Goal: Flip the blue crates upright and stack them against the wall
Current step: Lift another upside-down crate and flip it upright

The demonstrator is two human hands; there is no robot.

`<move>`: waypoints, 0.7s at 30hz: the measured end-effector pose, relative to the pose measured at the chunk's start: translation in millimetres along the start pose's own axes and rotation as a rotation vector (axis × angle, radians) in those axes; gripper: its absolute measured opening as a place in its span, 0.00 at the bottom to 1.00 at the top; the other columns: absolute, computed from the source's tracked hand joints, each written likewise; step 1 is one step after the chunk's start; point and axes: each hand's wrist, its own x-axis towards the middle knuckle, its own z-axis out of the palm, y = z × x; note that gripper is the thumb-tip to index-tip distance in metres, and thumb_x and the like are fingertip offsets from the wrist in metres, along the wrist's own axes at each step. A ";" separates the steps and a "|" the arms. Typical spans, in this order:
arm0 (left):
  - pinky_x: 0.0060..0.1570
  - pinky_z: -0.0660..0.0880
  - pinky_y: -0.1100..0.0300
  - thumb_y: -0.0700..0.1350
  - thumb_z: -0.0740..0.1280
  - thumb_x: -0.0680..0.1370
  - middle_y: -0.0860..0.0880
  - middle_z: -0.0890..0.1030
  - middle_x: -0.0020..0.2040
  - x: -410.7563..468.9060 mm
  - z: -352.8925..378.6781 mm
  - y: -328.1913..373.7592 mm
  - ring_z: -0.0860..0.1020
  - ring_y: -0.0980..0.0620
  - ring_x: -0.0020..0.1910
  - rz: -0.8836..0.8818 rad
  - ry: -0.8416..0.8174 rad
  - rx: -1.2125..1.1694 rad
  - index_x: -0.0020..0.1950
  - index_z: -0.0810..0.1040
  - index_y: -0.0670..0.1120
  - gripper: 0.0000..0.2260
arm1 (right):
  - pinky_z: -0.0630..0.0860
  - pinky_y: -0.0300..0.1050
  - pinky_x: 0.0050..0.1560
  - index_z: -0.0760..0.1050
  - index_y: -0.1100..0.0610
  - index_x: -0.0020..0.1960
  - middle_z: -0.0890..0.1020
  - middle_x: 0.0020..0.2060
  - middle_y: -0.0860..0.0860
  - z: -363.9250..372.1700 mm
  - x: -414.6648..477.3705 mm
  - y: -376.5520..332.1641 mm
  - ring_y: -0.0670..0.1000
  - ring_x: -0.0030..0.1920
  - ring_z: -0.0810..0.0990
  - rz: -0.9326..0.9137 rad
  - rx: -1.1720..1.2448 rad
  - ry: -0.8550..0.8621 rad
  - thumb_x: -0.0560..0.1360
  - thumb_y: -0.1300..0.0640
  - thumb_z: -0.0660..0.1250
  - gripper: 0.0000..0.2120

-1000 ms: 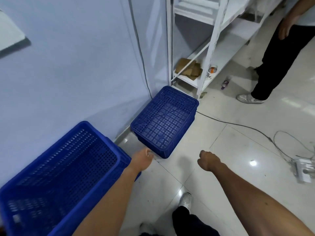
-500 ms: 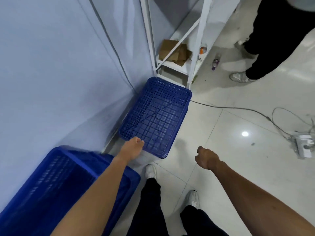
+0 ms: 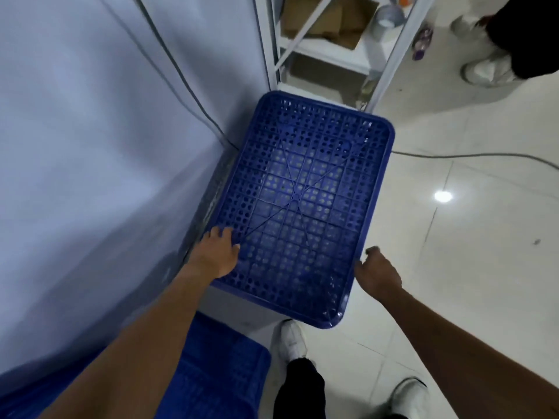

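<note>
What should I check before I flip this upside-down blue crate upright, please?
1. Blue crate base-up, needs flipping: ok.
2. Left hand rests on its wall-side near corner: ok.
3. Right hand at the right rim, firm grip: cannot tell.
4. Floor cable clear of the crate: cannot tell; it reaches the right rim.
5. White shoe clear of the near corner: not ok, right beside it.

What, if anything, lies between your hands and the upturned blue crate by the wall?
Nothing visible. The left hand rests on the upturned blue crate, on its perforated base near the wall side, and the right hand is at its outer rim; whether it grips there is unclear.
</note>
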 end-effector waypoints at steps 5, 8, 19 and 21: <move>0.74 0.59 0.41 0.59 0.56 0.82 0.37 0.50 0.80 76.8 26.1 -25.5 0.54 0.37 0.78 -0.112 0.035 -0.052 0.80 0.43 0.39 0.37 | 0.73 0.56 0.55 0.64 0.61 0.65 0.76 0.62 0.60 47.9 52.2 12.2 0.65 0.58 0.77 0.068 0.055 0.090 0.81 0.48 0.56 0.20; 0.73 0.62 0.42 0.58 0.62 0.80 0.36 0.52 0.79 99.6 40.5 -31.6 0.57 0.37 0.77 -0.130 0.094 -0.193 0.80 0.42 0.39 0.41 | 0.73 0.55 0.52 0.64 0.59 0.64 0.78 0.59 0.60 62.6 61.0 24.2 0.65 0.55 0.79 0.079 0.072 0.085 0.81 0.49 0.55 0.16; 0.63 0.76 0.46 0.54 0.79 0.67 0.48 0.76 0.67 137.6 37.1 -51.2 0.78 0.45 0.61 -0.117 0.084 -0.607 0.72 0.70 0.46 0.37 | 0.80 0.57 0.48 0.65 0.51 0.56 0.79 0.51 0.55 68.2 84.6 21.4 0.56 0.45 0.80 0.269 0.661 0.229 0.74 0.54 0.61 0.12; 0.60 0.77 0.48 0.47 0.81 0.67 0.49 0.78 0.63 129.1 39.3 -35.1 0.79 0.46 0.58 -0.094 0.052 -0.660 0.67 0.73 0.43 0.32 | 0.76 0.52 0.47 0.66 0.52 0.55 0.79 0.49 0.54 63.9 87.7 30.8 0.55 0.44 0.79 0.310 0.745 0.316 0.78 0.49 0.60 0.10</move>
